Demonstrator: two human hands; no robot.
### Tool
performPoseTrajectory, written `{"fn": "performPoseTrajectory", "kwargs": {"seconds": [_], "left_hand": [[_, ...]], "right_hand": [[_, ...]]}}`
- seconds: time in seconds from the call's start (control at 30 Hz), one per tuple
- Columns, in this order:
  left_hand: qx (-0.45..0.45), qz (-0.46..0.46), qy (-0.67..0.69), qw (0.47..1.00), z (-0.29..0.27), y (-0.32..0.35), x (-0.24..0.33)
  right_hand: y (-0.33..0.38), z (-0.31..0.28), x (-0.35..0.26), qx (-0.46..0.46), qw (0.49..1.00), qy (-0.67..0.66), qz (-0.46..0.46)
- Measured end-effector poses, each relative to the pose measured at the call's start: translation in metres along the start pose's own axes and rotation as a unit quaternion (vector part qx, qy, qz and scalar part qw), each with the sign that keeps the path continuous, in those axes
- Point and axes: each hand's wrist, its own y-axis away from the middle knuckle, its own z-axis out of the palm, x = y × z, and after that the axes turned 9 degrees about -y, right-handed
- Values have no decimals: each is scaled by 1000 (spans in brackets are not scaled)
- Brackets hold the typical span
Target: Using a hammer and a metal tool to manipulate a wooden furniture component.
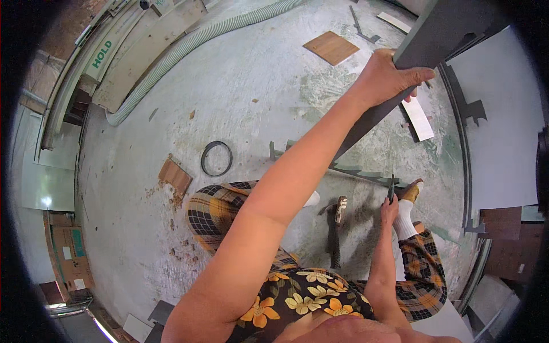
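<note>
My left hand (382,80) is raised at the upper right, its fingers wrapped round the edge of a long dark grey board (437,37). The board stands tilted, its lower end coming down near a notched grey strip (366,174) on the floor. My right hand (389,209) is low beside my right foot, closed round a slim dark tool (392,186) whose narrow tip points away from me. Its exact kind is too small to make out. Between my legs a hammer (339,211) with a dark handle lies on the floor.
A black ring (217,159) and a brown wooden piece (175,176) with crumbs lie at left. Farther off are a square wooden board (331,48) and a ribbed hose (197,39) beside a machine. A white strip (419,120) and a large pale panel (506,120) are at right.
</note>
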Motion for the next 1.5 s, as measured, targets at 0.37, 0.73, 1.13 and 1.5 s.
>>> {"fn": "performPoseTrajectory", "kwargs": {"seconds": [0.37, 0.73, 1.13, 1.5], "left_hand": [[0, 7, 13, 1000, 0, 4, 6], [9, -20, 22, 1000, 1, 8, 8], [-3, 14, 44, 999, -2, 18, 21], [-14, -22, 11, 1000, -2, 32, 11]], "right_hand": [[-9, -23, -29, 57, 986, 133, -80], [27, 21, -45, -55, 980, 190, -25], [-28, 11, 10, -57, 994, 86, 36], [27, 22, -73, -104, 962, 240, 74]]}}
